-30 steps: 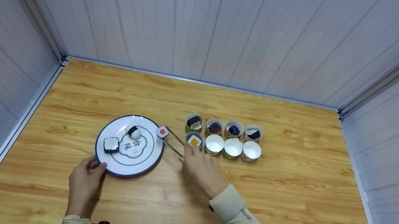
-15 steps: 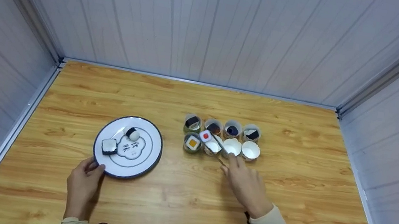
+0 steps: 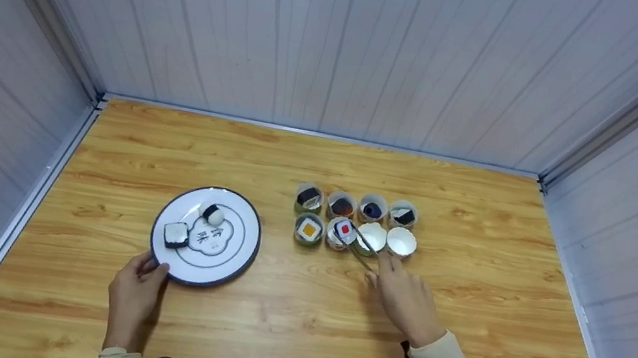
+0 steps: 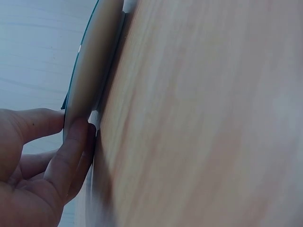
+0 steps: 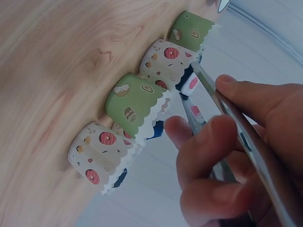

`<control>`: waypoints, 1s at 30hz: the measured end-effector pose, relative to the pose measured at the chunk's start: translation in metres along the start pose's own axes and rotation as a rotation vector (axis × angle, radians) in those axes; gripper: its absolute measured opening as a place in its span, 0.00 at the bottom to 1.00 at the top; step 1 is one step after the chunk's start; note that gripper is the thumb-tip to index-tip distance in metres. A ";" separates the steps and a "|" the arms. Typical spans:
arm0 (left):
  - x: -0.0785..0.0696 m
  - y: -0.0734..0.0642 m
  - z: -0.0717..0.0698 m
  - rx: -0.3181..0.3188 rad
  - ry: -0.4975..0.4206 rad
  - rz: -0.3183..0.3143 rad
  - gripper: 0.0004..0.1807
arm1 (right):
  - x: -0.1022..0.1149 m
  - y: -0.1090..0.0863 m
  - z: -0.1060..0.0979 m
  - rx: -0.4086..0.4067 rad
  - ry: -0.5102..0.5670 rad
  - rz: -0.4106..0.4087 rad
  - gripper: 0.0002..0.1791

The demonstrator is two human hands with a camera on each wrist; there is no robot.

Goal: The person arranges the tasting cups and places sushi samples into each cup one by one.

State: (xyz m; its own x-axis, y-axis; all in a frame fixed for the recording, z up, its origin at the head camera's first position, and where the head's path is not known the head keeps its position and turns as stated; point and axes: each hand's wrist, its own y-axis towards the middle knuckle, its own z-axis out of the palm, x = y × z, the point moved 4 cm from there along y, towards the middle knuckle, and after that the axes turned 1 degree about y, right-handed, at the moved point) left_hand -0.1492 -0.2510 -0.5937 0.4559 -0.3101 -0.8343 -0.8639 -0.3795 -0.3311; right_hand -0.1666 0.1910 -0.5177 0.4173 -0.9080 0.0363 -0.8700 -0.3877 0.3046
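Note:
My right hand (image 3: 407,299) grips a pair of metal tongs (image 5: 246,132). Between the tong tips is a toy sushi piece (image 3: 344,228), white with a red centre and a dark side. It sits at the mouth of a white paper cup (image 5: 165,61) printed with red doughnuts, second in the front row; how deep it is cannot be told. My left hand (image 3: 134,297) pinches the near-left rim of a white plate (image 3: 233,255) with a blue edge. On that plate lie a square dark-sided sushi piece (image 3: 176,234) and a white sushi piece with a black band (image 3: 213,214).
Left of that cup, another cup (image 3: 307,240) holds a sushi piece with an orange centre (image 3: 309,229). Two cups to the right show white insides. Behind stands a row of several cups (image 3: 373,199) with dark pieces. Panel walls (image 3: 341,41) enclose the wooden table (image 3: 268,337).
My right hand has carried the red-centred sushi piece in the tongs from the plate's right edge rightward to the second front cup, then down to its mouth. The left hand stays at the plate.

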 end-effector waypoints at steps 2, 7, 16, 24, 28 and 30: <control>0.000 0.000 0.000 0.002 -0.002 -0.007 0.30 | 0.000 0.000 0.000 0.005 0.002 0.002 0.20; -0.001 0.000 0.000 -0.010 0.015 0.014 0.29 | -0.001 0.000 0.000 0.004 0.035 0.013 0.21; 0.000 0.000 0.000 -0.005 0.021 0.007 0.30 | -0.007 -0.003 0.017 0.060 0.324 0.142 0.27; -0.001 0.000 0.000 0.000 0.025 0.006 0.30 | 0.010 0.002 0.022 0.078 0.327 0.096 0.29; -0.001 -0.001 0.000 0.003 0.016 0.006 0.30 | 0.025 0.014 0.024 0.048 0.247 0.019 0.29; -0.001 0.000 0.001 0.006 0.011 0.000 0.30 | 0.034 0.021 0.025 0.023 0.227 -0.020 0.30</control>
State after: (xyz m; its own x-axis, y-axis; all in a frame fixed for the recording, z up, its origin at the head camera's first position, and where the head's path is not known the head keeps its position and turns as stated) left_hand -0.1498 -0.2494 -0.5928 0.4582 -0.3195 -0.8294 -0.8652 -0.3743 -0.3337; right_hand -0.1772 0.1485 -0.5337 0.4808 -0.8421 0.2443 -0.8656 -0.4114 0.2855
